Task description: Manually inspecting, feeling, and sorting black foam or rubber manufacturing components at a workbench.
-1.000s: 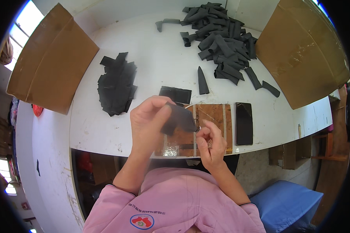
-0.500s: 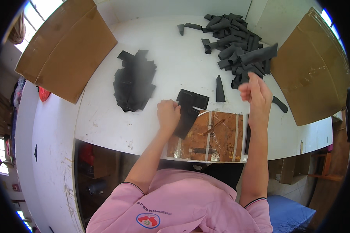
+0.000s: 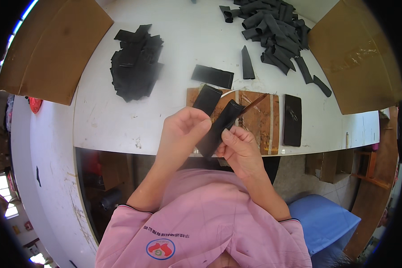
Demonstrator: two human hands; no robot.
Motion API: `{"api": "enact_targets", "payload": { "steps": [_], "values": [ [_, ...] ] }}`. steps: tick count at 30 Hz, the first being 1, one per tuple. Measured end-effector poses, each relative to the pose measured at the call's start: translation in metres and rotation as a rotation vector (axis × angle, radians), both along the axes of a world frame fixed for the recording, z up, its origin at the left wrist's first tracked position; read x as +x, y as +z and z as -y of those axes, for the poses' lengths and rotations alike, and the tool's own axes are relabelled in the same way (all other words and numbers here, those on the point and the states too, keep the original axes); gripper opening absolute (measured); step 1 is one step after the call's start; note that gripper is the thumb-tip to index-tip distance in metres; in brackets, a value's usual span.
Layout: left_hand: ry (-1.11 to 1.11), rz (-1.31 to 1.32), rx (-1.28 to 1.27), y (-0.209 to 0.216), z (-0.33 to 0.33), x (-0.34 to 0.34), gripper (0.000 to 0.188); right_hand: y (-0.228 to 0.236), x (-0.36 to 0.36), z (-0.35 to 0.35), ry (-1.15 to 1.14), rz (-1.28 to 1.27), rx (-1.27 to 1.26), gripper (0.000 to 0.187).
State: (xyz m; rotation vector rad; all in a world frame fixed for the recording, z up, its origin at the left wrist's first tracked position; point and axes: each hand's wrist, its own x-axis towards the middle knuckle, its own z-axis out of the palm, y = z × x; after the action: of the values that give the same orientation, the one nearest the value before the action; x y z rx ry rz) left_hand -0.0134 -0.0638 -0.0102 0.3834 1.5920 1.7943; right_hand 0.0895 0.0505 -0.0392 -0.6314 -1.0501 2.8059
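My right hand (image 3: pixel 240 149) pinches a dark tube-like fabric piece (image 3: pixel 223 127) between thumb and fingers, slanted over the front of the table. My left hand (image 3: pixel 183 136) is closed beside it, thumb and forefinger together at a flat black fabric piece (image 3: pixel 208 99) that runs behind the fingers. A thin brown stick (image 3: pixel 254 105) shows past the upper end of the right-hand piece; whether it goes inside or lies behind is hidden. Beneath both hands is a brown taped board (image 3: pixel 263 127). Another flat black piece (image 3: pixel 213 76) lies just beyond it.
A stack of flat black pieces (image 3: pixel 136 67) lies at left, a loose heap of dark fabric tubes (image 3: pixel 277 31) at far right. One narrow piece (image 3: pixel 248 64) lies apart. A black phone-like slab (image 3: pixel 292 120) is right of the board. Cardboard boxes (image 3: pixel 53 49) (image 3: pixel 355 62) flank the table.
My right hand has come from beside the heap back to the middle and now holds a dark fabric piece. My hands have drawn together, and the view has shifted.
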Motion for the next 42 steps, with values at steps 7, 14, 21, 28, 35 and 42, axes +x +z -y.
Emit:
{"api": "enact_targets", "payload": {
  "steps": [7,14,21,28,35,42],
  "values": [
    [0.256,0.222,0.232,-0.011,0.009,0.049,0.017,0.017,0.017,0.004,-0.174,0.011,-0.082,0.012],
    [0.05,0.265,0.305,-0.012,0.015,0.062,0.02,0.013,0.032,0.003,-0.226,-0.021,-0.124,0.011],
    [0.066,0.213,0.216,-0.018,0.009,0.064,0.011,0.007,0.035,0.0,-0.211,-0.049,-0.087,0.012],
    [0.108,-0.3,-0.103,-0.017,0.006,0.063,0.006,0.003,0.044,-0.012,-0.089,0.209,1.378,0.014],
    [0.072,-0.581,-0.124,-0.012,-0.006,0.061,0.01,0.02,0.041,0.002,-0.397,-0.115,1.416,0.032],
    [0.023,-0.597,-0.065,-0.004,-0.01,0.06,0.004,0.03,0.038,0.0,-0.413,-0.177,1.36,0.026]
  ]
}}
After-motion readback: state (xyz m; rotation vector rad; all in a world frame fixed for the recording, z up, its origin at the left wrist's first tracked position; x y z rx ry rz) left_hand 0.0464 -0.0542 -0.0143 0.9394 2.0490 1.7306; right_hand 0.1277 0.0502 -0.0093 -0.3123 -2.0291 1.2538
